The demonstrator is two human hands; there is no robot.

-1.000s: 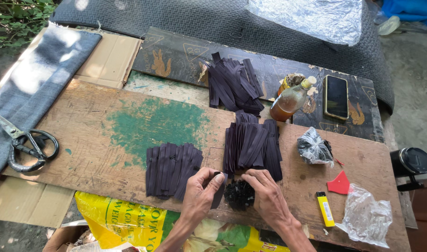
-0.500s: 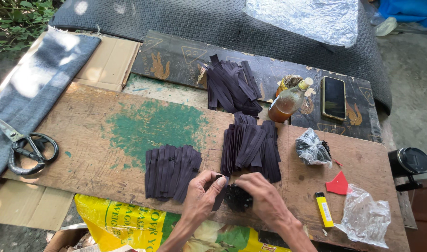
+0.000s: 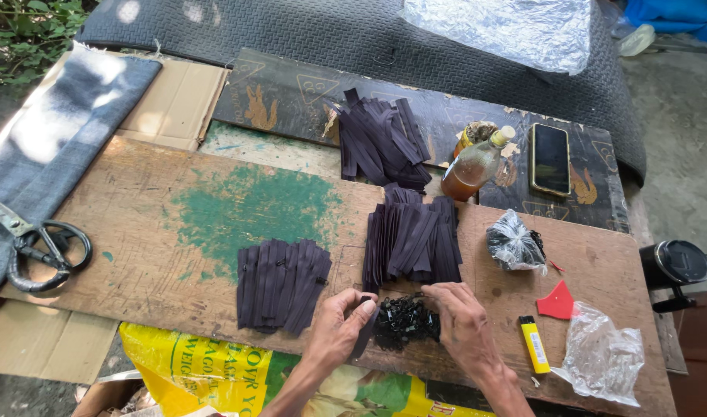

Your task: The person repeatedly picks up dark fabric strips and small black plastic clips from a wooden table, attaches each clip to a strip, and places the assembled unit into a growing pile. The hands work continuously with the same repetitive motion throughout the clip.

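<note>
Dark strip (image 3: pixel 367 330) pinched upright beside heap of small black pieces (image 3: pixel 405 321) on board edge.

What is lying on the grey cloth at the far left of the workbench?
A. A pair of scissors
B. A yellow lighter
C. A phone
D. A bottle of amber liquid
A. The scissors with dark handles rest on the grey cloth at the left edge, while the yellow lighter, the phone and the bottle all sit over on the right side of the wooden board.
</note>
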